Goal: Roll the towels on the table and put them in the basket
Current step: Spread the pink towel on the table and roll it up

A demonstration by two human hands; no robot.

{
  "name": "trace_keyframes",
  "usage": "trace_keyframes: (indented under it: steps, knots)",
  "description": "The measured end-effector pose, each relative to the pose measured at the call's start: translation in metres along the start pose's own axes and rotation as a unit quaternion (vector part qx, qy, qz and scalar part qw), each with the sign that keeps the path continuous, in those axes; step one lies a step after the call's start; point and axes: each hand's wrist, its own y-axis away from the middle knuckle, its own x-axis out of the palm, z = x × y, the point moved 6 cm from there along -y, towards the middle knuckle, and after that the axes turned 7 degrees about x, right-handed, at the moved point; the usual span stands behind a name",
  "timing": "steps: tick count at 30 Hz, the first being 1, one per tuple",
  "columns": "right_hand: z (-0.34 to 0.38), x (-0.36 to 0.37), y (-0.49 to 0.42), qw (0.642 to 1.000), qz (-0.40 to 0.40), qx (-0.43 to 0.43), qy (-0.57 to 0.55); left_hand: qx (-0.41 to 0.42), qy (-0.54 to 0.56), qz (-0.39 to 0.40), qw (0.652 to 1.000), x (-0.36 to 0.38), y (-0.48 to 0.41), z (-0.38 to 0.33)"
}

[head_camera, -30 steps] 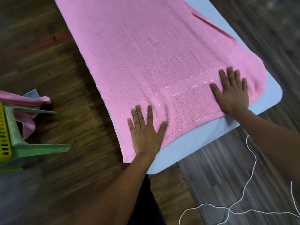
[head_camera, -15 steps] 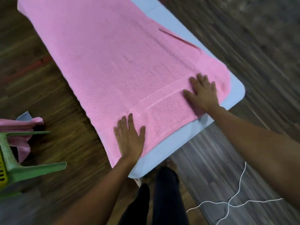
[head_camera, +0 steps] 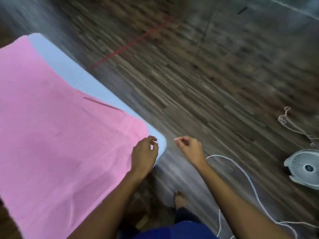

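Observation:
A pink towel [head_camera: 57,135] lies spread flat over the pale blue table [head_camera: 72,69], which fills the left half of the blurred view. My left hand [head_camera: 145,154] hovers over the towel's near right corner at the table's rounded corner, fingers loosely curled, gripping nothing that I can see. My right hand [head_camera: 188,147] is off the table to the right, above the floor, fingers loosely curled and empty. The basket is out of view.
Dark wood-pattern floor surrounds the table. A small white fan [head_camera: 307,168] stands on the floor at the right edge. A white cable [head_camera: 245,171] loops near my right arm and a thin cord [head_camera: 291,126] lies beyond. My foot [head_camera: 179,197] is below the table corner.
Both hands have lifted off the towel and shifted toward its right corner. My view has swung right, so the green basket stand has left the frame and a fan has appeared.

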Motion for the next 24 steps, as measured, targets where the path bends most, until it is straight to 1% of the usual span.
trace_keyframes:
  steps: [4,8,11,13,15,18,20,24]
  knots:
    - [0.008,-0.07,-0.038,1.0,0.008,0.001,-0.001,-0.003,0.019,0.011,1.0,0.031,-0.051,-0.065]
    - [0.03,-0.101,-0.082,0.999,0.029,-0.024,0.006,-0.006,0.044,0.008,0.999,0.037,-0.089,-0.096]
    - [0.052,-0.103,-0.118,0.998,0.049,-0.042,0.02,-0.013,0.063,-0.015,0.998,0.032,-0.113,-0.1]
    - [0.072,-0.093,-0.142,0.993,0.087,-0.061,0.048,-0.042,0.076,-0.041,0.995,0.027,-0.129,-0.09]
    - [0.093,-0.077,-0.167,0.983,0.127,-0.089,0.094,-0.075,0.097,-0.083,0.989,0.021,-0.145,-0.074]
    - [0.124,-0.047,-0.198,0.958,0.19,-0.125,0.175,-0.127,0.112,-0.167,0.971,0.011,-0.159,-0.047]
    - [0.142,-0.023,-0.209,0.933,0.243,-0.151,0.22,-0.186,0.116,-0.215,0.952,0.007,-0.154,-0.028]
    - [0.183,0.026,-0.219,0.864,0.349,-0.215,0.293,-0.307,0.119,-0.292,0.898,0.011,-0.131,0.002]
